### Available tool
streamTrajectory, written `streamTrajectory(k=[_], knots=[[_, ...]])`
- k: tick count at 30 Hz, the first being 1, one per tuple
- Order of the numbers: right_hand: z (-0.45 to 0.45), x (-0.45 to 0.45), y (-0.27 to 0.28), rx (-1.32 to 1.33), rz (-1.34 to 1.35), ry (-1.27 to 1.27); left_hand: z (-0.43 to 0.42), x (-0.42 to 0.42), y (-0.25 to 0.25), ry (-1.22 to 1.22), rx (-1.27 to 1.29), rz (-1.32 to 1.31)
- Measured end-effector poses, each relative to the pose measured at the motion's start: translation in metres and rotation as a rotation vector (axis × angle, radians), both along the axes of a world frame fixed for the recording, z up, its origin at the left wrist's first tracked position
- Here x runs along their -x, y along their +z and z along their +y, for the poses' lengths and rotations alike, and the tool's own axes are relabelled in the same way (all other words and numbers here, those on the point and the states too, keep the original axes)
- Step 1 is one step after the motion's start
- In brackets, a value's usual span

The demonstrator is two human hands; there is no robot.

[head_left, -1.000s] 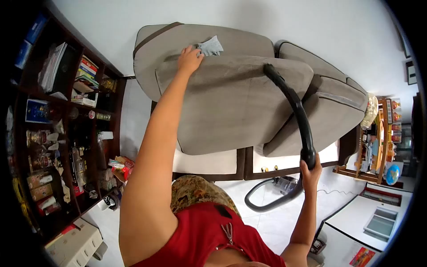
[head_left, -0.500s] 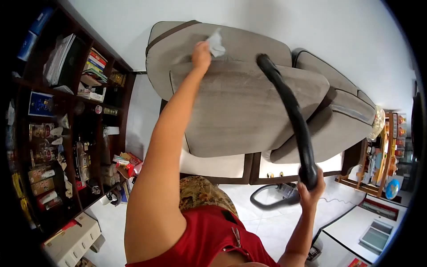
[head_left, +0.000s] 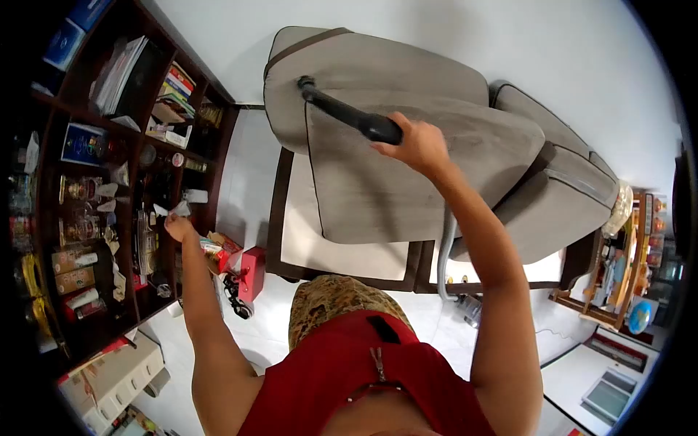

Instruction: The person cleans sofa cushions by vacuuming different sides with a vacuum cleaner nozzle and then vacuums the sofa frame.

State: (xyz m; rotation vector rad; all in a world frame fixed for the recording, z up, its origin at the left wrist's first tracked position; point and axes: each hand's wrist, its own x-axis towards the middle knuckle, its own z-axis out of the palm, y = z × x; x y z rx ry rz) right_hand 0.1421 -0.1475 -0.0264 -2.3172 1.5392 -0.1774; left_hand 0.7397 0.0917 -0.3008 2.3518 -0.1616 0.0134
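My right hand [head_left: 422,145] is wrapped round the handle end of a black vacuum wand [head_left: 342,111]. The wand's tip rests on the upper left part of the grey sofa cushion [head_left: 378,65]. A large grey cushion [head_left: 392,196] lies just below it. Off to the left, my left hand [head_left: 179,227] is closed at the dark shelf, holding the light grey cloth [head_left: 178,209]. From under my right forearm a grey hose [head_left: 446,254] runs down to the vacuum body [head_left: 469,311] on the floor.
A dark wooden shelf [head_left: 131,305] full of books, boxes and bottles stands at the left. Beside it on the floor is a red box [head_left: 251,274]. More grey cushions [head_left: 578,196] lie at the right, near a wooden rack [head_left: 624,269]. A white drawer unit [head_left: 120,385] is at the lower left.
My left hand has moved from the sofa's top down to the shelf with the cloth. My right hand has lifted and swung the wand left across the sofa. The view has shifted slightly.
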Motion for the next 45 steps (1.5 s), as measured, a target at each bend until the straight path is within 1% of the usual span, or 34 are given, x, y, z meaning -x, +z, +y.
streamTrajectory(k=[1,2,4,5,6,8,10,11,13,14,16,18,19,20,21,22,23,24,25,27,28,29,33,36,37,38,39,41,43,45], knots=[[0.002,0.013,-0.003,0.094,0.005,0.009,0.016,0.007,0.012,0.05,-0.169,0.06],[0.007,0.027,-0.003,0.188,0.009,0.016,0.038,-0.011,-0.011,0.038,-0.193,0.023],[0.01,0.054,0.021,0.118,0.136,-0.098,0.062,-0.011,-0.017,0.065,-0.386,0.101],[0.011,0.069,0.023,0.119,0.136,-0.138,0.07,-0.01,-0.02,0.077,-0.478,0.14],[0.016,0.078,0.031,0.118,0.181,-0.16,0.077,-0.005,-0.031,0.172,-0.28,0.209],[0.024,0.102,0.041,0.15,0.235,-0.209,0.095,-0.024,-0.059,0.156,-0.451,0.344],[0.033,0.124,0.044,0.213,0.258,-0.266,0.106,-0.021,-0.091,-0.018,-0.522,0.261],[0.039,0.126,0.05,0.202,0.269,-0.301,0.109,-0.018,-0.104,-0.102,-0.555,0.213],[0.046,0.132,0.064,0.183,0.293,-0.371,0.085,0.033,-0.079,-0.092,-0.338,0.169],[0.047,0.127,0.068,0.194,0.225,-0.368,0.07,0.047,-0.07,-0.257,-0.406,0.126],[0.04,0.107,0.077,0.175,0.048,-0.354,0.042,0.068,-0.102,-0.439,-0.143,0.047],[0.023,0.078,0.075,0.113,-0.166,-0.323,0.002,0.103,-0.104,-0.753,-0.292,-0.19],[0.013,0.062,0.069,0.061,-0.289,-0.303,-0.022,0.14,-0.08,-0.732,-0.102,0.045],[0.002,0.043,0.059,0.006,-0.333,-0.298,-0.046,0.185,-0.042,-0.704,0.087,0.278],[-0.007,0.026,0.045,-0.048,-0.376,-0.295,-0.065,0.218,-0.026,-0.777,0.141,0.303],[-0.015,0.016,0.019,0.061,-0.278,-0.24,-0.081,0.241,-0.018,-0.849,0.195,0.331],[-0.02,0.007,0.0,0.168,-0.177,-0.184,-0.097,0.256,-0.039,-0.943,0.125,0.21],[-0.017,-0.001,0.008,-0.014,-0.018,-0.236,-0.108,0.282,-0.014,-1.016,0.184,0.164],[-0.012,0.004,0.011,0.025,0.012,-0.229,-0.121,0.3,0.009,-1.078,0.13,0.198],[0.0,0.027,0.017,0.095,0.081,-0.204,-0.144,0.323,0.033,-1.193,0.145,0.11],[0.005,0.042,0.023,0.088,0.129,-0.237,-0.151,0.331,0.049,-1.241,0.147,0.074],[0.011,0.059,0.031,0.071,0.129,-0.279,-0.162,0.333,0.059,-1.272,0.146,0.036],[0.03,0.136,0.041,0.203,0.241,-0.407,-0.202,0.329,0.079,-1.329,0.117,-0.134],[0.041,0.156,0.056,0.184,0.203,-0.516,-0.236,0.319,0.085,-1.358,0.086,-0.277],[0.043,0.157,0.062,0.171,0.187,-0.564,-0.245,0.321,0.094,-1.37,0.047,-0.309],[0.042,0.157,0.063,0.198,0.16,-0.558,-0.255,0.323,0.102,-1.379,0.009,-0.342],[0.038,0.15,0.065,0.173,0.058,-0.556,-0.264,0.326,0.108,-1.388,-0.031,-0.373],[0.029,0.119,0.069,0.117,-0.145,-0.557,-0.283,0.338,0.112,-1.429,-0.172,-0.367],[0.013,0.076,0.065,0.1,-0.355,-0.453,-0.293,0.35,0.108,-1.465,-0.284,-0.349],[-0.003,0.03,0.046,0.033,-0.291,-0.479,-0.304,0.357,0.102,-1.487,-0.364,-0.329]])
